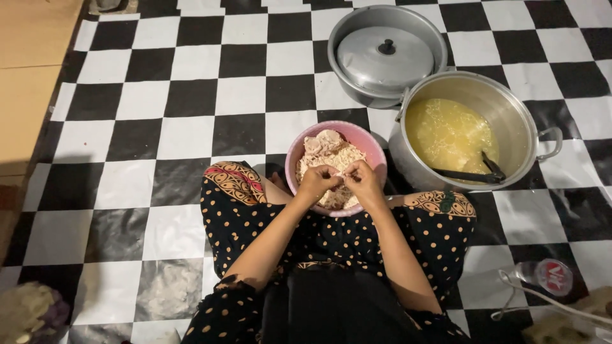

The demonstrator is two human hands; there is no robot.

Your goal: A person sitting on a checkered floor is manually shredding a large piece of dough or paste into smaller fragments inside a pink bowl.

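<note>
A pink bowl (pixel 376 153) sits on the floor between my knees, filled with pale shredded meat (pixel 331 153) and a few whole pieces at the back. Over the bowl's near half, my left hand (pixel 317 180) and my right hand (pixel 361 180) meet, both pinching a small piece of the meat (pixel 340 173) between the fingertips. My forearms run back toward my lap, which is covered by dark fabric with orange dots.
A large metal pot (pixel 510 108) of yellow broth with a black ladle (pixel 472 173) stands right of the bowl. Behind it, another pot (pixel 344 38) holds a lid (pixel 385 58). A plastic bottle (pixel 545 275) and white cable lie at lower right. The floor is black-and-white checkered.
</note>
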